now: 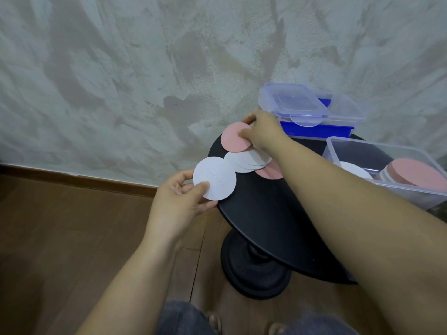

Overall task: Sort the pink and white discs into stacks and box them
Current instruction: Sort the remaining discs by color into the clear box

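My left hand [180, 197] pinches a white disc [215, 177] at the left edge of the round black table [266, 218]. Further back, my right hand [263, 131] grips a pink disc [234, 140] just above the tabletop. Between the two hands lie several overlapping white discs [246, 162], with another pink disc [272, 171] partly under my right forearm. At the right stands a clear plastic box [387, 151] holding a pink stack [418, 176] and a white disc [355, 171].
A second clear container with a blue base [319, 130] and its lid [290, 102] lying across it stands at the back of the table against the plastered wall. The table rests on a black pedestal base [254, 269] on a wooden floor. My knees show at the bottom.
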